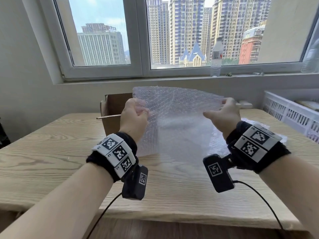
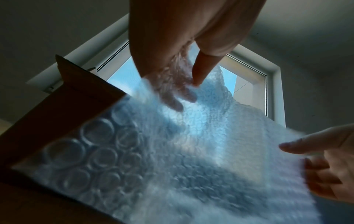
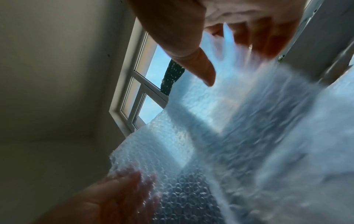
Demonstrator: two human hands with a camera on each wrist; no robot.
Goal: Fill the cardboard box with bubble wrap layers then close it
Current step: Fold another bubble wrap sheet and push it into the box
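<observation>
A clear sheet of bubble wrap [image 1: 176, 118] hangs upright above the table, held by its two upper corners. My left hand [image 1: 133, 114] pinches the left corner, thumb in front and fingers behind the sheet [image 2: 172, 136]. My right hand [image 1: 222, 113] holds the right corner with fingers behind the sheet [image 3: 220, 121] and the thumb lifted. The brown cardboard box [image 1: 113, 111] stands open behind the sheet on the left, mostly hidden by it. In the left wrist view a box flap [image 2: 63, 97] shows beside the wrap.
More bubble wrap [image 1: 269, 133] lies on the wooden table [image 1: 51, 152] under my right wrist. A white slatted crate [image 1: 293, 111] stands at the right. A water bottle [image 1: 216, 57] is on the windowsill. Cables run off the table's front edge.
</observation>
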